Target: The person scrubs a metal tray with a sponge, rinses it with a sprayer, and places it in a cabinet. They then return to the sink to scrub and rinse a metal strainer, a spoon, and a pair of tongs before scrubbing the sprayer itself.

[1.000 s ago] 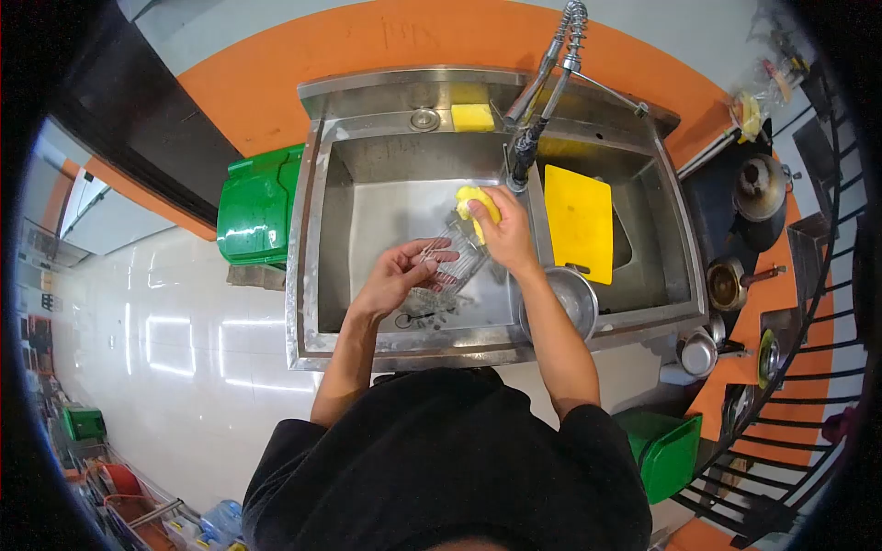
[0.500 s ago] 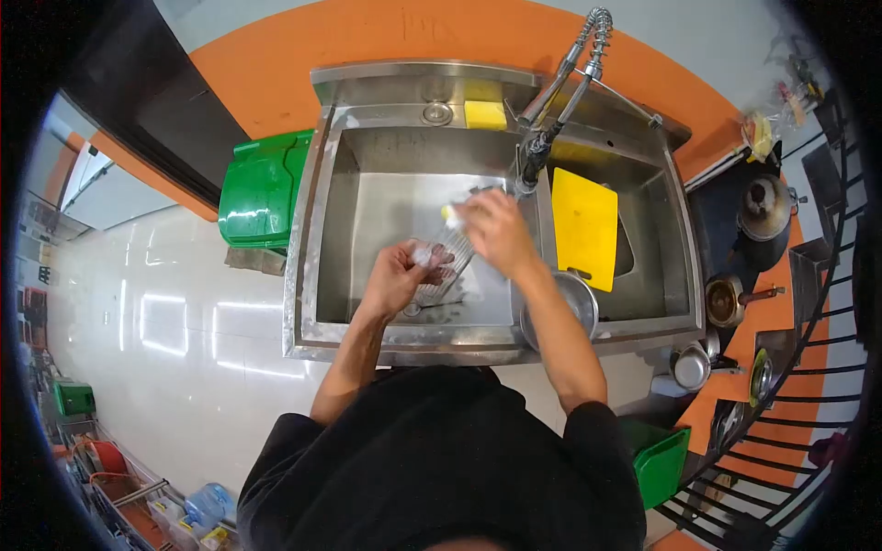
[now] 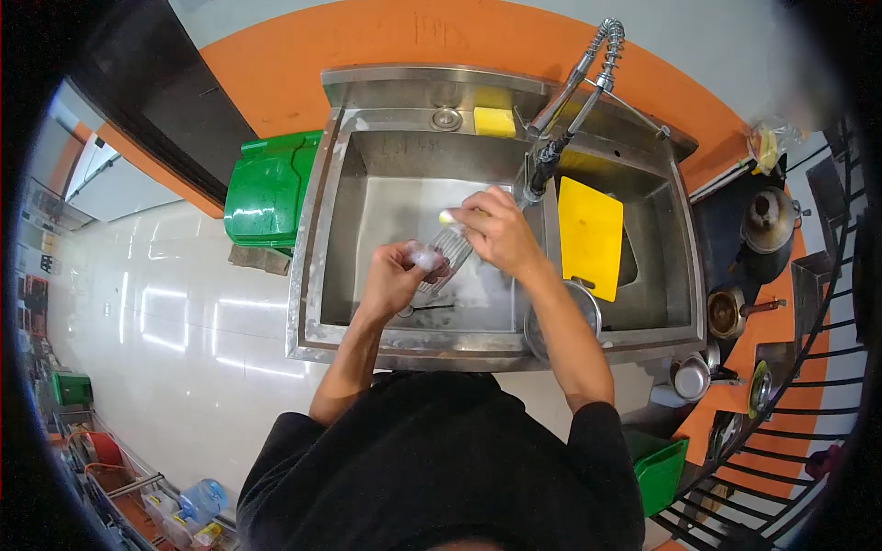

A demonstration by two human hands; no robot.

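Scrubbing looked mid-way at this point, judging by the suds. The left hand [image 3: 393, 275] had its fingers wrapped around the near end of a ribbed clear glass [image 3: 439, 260], which was tilted over the left basin of the steel sink [image 3: 312, 266]. The right hand [image 3: 496, 230] was closed on a yellow sponge [image 3: 447, 218], pressed against the far end of the glass. Foam showed on the glass and the left fingers, so I'd say soaping was underway and rinsing was still to do. I couldn't see water coming from the spring faucet [image 3: 551, 147] hanging just above the hands.

Containers: the left basin had something small and dark on its floor under the glass, too blurred to name. The right basin held a yellow cutting board [image 3: 590, 234] leaning inside it, plus a metal bowl [image 3: 588, 317] at its near edge, contents hidden by the forearm. A second sponge [image 3: 494, 121] sat on the back ledge. A green bin [image 3: 271, 188] stood left of the sink, and pots [image 3: 767, 216] sat on the dark counter off to the right.
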